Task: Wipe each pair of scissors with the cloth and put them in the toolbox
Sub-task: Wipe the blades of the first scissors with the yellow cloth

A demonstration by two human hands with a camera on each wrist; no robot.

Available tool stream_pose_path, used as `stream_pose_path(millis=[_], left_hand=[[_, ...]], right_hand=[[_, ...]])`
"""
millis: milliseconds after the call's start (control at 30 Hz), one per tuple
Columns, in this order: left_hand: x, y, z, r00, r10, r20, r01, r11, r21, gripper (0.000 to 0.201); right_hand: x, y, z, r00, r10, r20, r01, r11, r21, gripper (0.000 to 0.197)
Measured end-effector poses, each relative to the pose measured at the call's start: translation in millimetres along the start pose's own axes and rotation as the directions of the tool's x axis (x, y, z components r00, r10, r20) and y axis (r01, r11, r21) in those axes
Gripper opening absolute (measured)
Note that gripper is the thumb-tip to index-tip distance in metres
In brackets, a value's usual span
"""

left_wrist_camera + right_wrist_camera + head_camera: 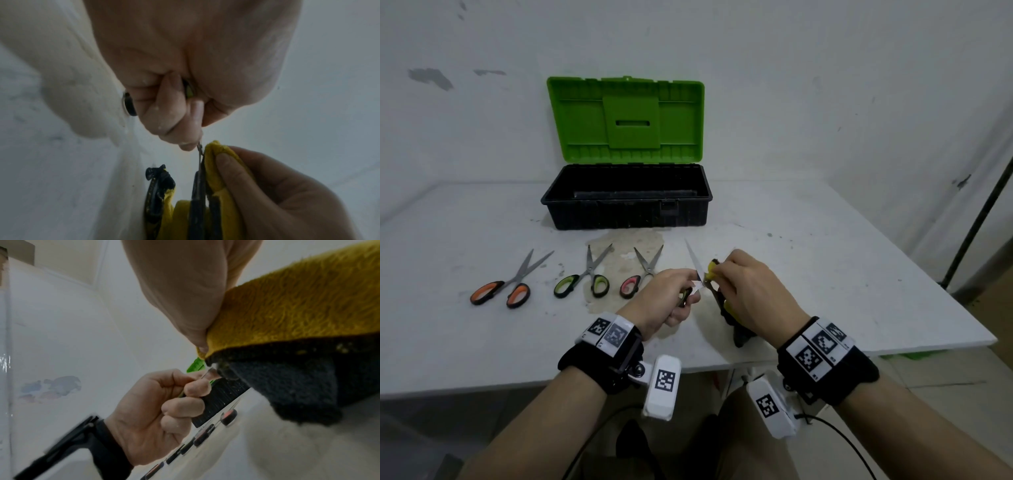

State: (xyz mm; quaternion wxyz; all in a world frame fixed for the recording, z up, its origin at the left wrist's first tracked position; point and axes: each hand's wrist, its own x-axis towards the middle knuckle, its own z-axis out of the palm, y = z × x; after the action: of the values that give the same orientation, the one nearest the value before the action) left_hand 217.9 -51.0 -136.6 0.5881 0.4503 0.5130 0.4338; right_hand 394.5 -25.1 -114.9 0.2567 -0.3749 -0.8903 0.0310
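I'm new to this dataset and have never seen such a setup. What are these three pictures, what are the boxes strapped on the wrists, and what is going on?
No machine here: a person works with bare hands, wearing three cameras. The big picture comes from a head camera looking down; the other two come from the white boxes on the wrists, looking along each hand.

On the white table stands an open toolbox with a green lid, no scissors visible inside. In front lie three pairs of scissors: orange-handled, green-handled and pink-handled.

The left hand grips a fourth pair by its handles, blades open. The right hand pinches a yellow and black cloth around one blade, wiping it.
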Motion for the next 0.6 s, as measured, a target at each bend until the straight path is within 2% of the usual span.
stream_pose_path(millis=[167, 300, 367, 467, 533, 600], left_hand=[[-2, 3, 3, 0.999, 0.036, -0.014, -0.036, 0.998, 0.043, 0.032], [-3, 3, 0, 1.000, 0.002, -0.015, -0.001, 0.999, 0.046, 0.027], [-2, 4, 0, 1.000, -0.004, -0.018, 0.005, 0.999, 0.045, 0.026], [-2, 6, 0, 1.000, 0.009, 0.006, -0.010, 0.998, 0.059, 0.025], [-2, 5, 0, 0.999, 0.018, 0.028, -0.020, 0.997, 0.079, 0.025], [-2, 4, -1, 1.000, 0.016, 0.023, -0.017, 0.998, 0.059, 0.025]], right_hand=[[-7, -12, 12, 0.988, -0.128, 0.082, 0.132, 0.990, -0.051, 0.009], [-1, 2, 8, 1.000, 0.018, -0.019, -0.018, 1.000, -0.023, 0.012], [1, 4, 5, 0.995, 0.025, -0.094, -0.024, 1.000, 0.016, 0.014], [-3, -2, 8, 0.999, -0.039, -0.023, 0.040, 0.999, 0.022, 0.013], [-7, -2, 13, 0.999, -0.024, 0.022, 0.023, 1.000, 0.009, 0.014], [-5, 3, 11, 0.997, 0.055, -0.052, -0.053, 0.998, 0.038, 0.014]])
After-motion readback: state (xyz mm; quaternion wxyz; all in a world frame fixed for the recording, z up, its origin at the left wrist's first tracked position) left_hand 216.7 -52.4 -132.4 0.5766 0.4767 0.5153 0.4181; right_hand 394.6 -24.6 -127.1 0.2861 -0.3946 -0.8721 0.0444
